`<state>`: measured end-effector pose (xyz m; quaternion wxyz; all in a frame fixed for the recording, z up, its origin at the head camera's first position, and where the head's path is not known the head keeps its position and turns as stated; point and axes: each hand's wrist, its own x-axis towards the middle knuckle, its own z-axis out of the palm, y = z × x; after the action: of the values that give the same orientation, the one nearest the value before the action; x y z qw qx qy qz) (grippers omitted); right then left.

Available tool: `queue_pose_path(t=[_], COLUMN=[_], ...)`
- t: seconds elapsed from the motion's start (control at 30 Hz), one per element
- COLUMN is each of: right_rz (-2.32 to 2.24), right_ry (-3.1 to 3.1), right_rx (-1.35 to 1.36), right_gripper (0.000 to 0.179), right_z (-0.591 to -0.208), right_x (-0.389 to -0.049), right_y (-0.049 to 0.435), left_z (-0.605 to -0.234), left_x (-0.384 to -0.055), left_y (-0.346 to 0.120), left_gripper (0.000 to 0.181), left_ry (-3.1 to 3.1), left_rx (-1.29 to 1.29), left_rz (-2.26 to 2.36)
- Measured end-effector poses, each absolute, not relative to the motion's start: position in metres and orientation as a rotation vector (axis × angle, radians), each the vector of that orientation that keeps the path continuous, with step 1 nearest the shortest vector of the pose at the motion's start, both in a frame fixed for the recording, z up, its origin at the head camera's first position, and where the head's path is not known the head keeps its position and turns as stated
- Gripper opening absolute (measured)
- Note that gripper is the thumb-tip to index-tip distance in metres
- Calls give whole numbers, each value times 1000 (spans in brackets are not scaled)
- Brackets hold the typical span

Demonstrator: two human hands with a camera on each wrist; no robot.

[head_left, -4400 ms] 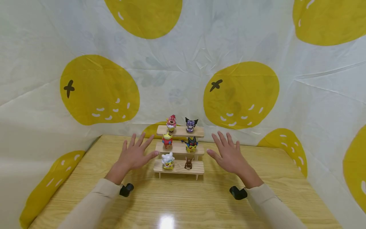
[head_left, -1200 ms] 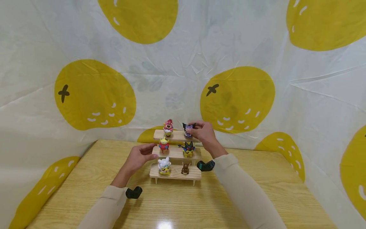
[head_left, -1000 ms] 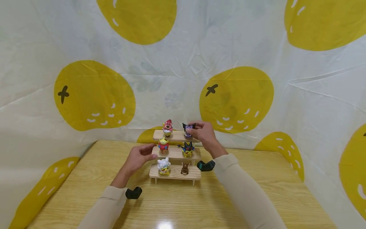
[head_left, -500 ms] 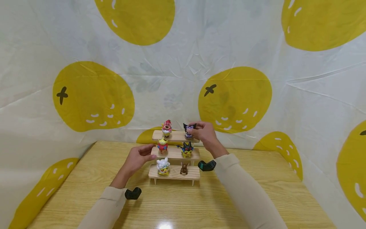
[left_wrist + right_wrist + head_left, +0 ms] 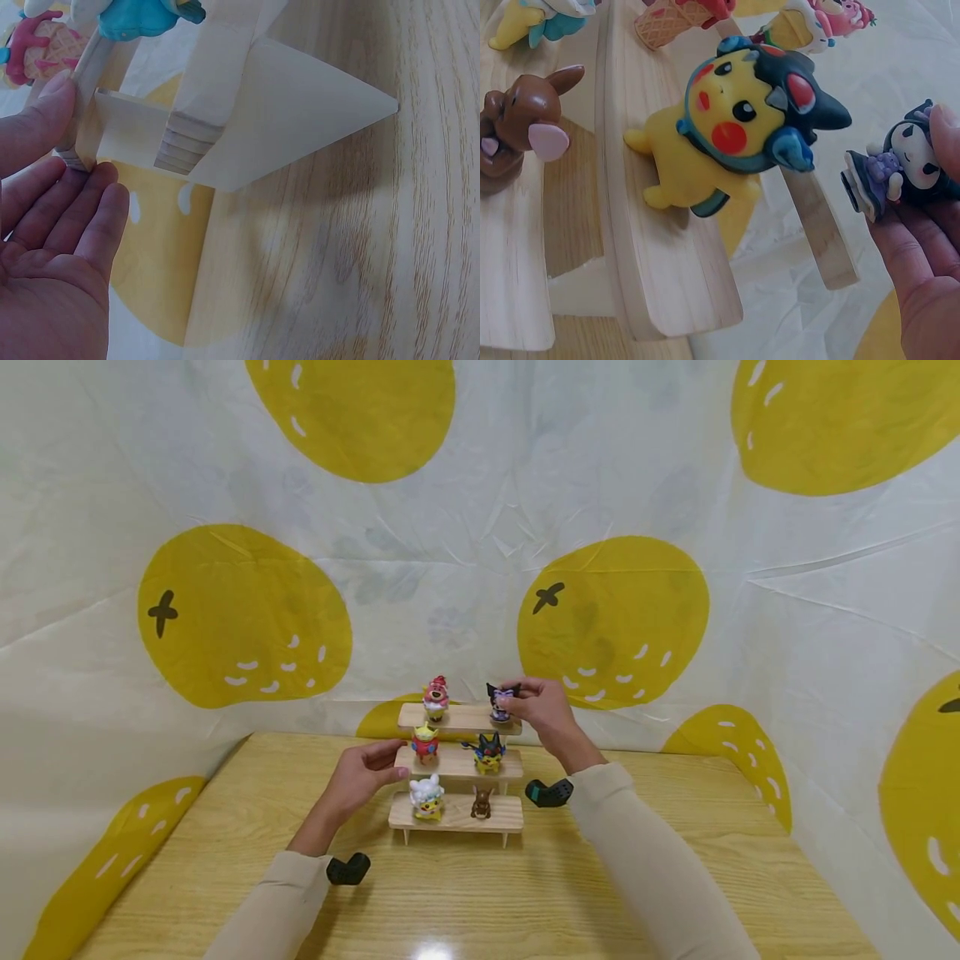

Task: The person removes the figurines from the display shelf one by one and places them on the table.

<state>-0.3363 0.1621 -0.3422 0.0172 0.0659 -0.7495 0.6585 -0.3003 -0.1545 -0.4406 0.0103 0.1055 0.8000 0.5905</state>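
A three-tier wooden display shelf (image 5: 459, 815) stands on the table with small figurines on every tier. My left hand (image 5: 358, 775) grips the left end of the middle tier, thumb on top and fingers underneath, as the left wrist view shows at the shelf end (image 5: 88, 136). Between thumb and fingers my right hand (image 5: 547, 712) pinches the black-and-purple figurine (image 5: 909, 159) at its head. In the right wrist view its base is apart from the top tier. Closest below sits a yellow figurine with a black dragon-like hood (image 5: 731, 127).
A pink bear figurine (image 5: 436, 697) stands top left, above a red-and-yellow figurine (image 5: 425, 747). The lowest tier holds a white-hooded yellow figurine (image 5: 427, 797) and a brown one (image 5: 482, 803). Behind the wooden table (image 5: 450, 893) hangs a lemon-print cloth (image 5: 442, 610).
From flat beside the shelf, my left hand has come to grip the middle tier and my right to pinch the black-and-purple figurine. Lately the figurine has shifted slightly right; the left hand stays.
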Motion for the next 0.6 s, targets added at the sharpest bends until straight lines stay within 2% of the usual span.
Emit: queue_pose_path(t=[0.6], right_rz=[2001], right_ry=[-2343], right_rx=[209], right_gripper=[29], right_z=[-337], right_x=[-332], right_y=[175], left_z=[-440], left_x=[-297], left_y=[-155], left_gripper=[58], left_ry=[2486], left_rx=[348], left_rz=[1857])
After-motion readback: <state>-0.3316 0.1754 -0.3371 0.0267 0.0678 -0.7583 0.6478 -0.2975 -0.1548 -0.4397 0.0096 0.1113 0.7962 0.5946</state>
